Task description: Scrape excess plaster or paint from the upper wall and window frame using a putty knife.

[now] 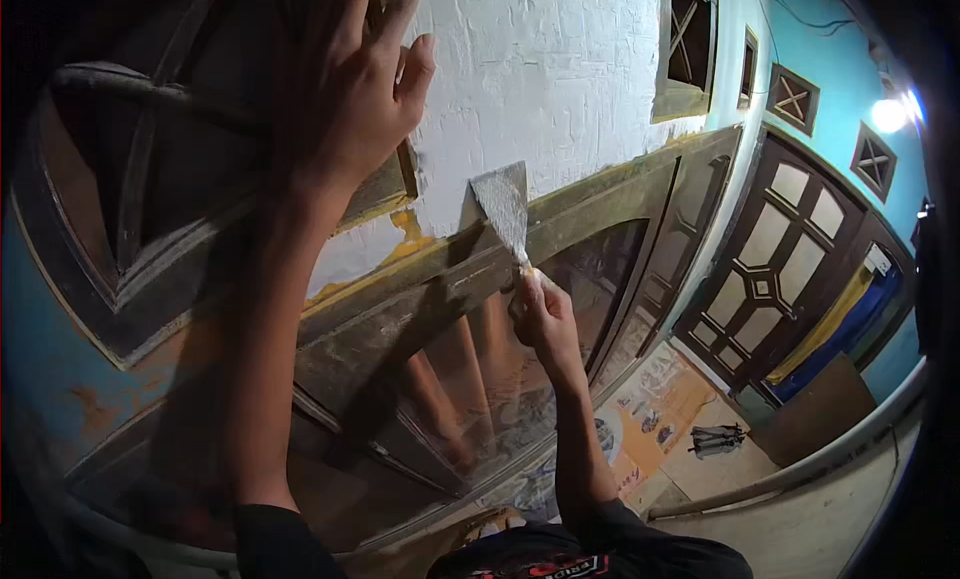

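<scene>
My right hand (544, 309) grips a putty knife (501, 200) by its handle. The broad metal blade, coated with whitish residue, points up and lies against or close to the lower edge of the white plastered wall (540, 68), just above the wooden window frame (480, 260). My left hand (375, 98) is raised at the upper left with its fingers spread, by a wooden vent frame at the plaster's edge; whether it touches the frame or the wall I cannot tell. Nothing shows in it. Yellowish old paint (409, 230) borders the plaster.
Glass panes (480, 384) lie below the window frame. At the upper right is a small wooden vent (686, 46). A dark panelled door (757, 271), a bright lamp (889, 116) and a curved rail (742, 496) stand to the right. Sheets (645, 429) cover part of the tiled floor.
</scene>
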`<state>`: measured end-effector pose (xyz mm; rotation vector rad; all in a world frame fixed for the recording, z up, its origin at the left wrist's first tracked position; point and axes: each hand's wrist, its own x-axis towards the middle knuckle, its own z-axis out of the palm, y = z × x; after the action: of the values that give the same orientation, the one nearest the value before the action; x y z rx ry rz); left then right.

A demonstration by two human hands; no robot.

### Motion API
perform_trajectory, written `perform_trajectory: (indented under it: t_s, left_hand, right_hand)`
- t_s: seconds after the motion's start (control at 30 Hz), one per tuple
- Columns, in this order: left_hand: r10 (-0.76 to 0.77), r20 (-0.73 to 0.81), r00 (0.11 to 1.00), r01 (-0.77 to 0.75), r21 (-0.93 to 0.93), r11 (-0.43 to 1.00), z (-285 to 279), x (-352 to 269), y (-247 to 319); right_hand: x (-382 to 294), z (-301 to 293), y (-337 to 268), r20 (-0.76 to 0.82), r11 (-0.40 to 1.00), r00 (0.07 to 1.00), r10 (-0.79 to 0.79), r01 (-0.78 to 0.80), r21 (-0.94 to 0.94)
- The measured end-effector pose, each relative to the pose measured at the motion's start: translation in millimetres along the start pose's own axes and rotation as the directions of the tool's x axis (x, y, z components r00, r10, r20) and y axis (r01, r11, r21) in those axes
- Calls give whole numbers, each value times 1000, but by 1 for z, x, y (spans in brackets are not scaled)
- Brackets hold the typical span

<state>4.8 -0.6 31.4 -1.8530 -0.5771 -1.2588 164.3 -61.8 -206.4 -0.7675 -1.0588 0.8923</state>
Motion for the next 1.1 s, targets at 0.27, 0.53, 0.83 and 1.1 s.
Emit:
perform_trajectory:
  t_s: [0.27, 0.53, 0.83, 1.1]
  left_hand:
    - [15, -12, 1000, -15, 21, 1000, 4, -3, 2]
    - [-17, -35, 999, 13, -120, 993, 2, 0, 1]
    - [-9, -9, 1000, 8, -63, 998, -3, 0, 1]
    - [-8, 10, 1000, 8, -38, 999, 0, 0, 4]
  right_hand:
    - [-8, -7, 14, -48, 999, 998, 35, -36, -34]
    - [-2, -10, 14, -36, 1000, 999, 27, -27, 9]
    - [1, -15, 11, -44, 999, 999, -22, 21, -29]
    - [12, -32, 12, -18, 1000, 1000, -15, 15, -24]
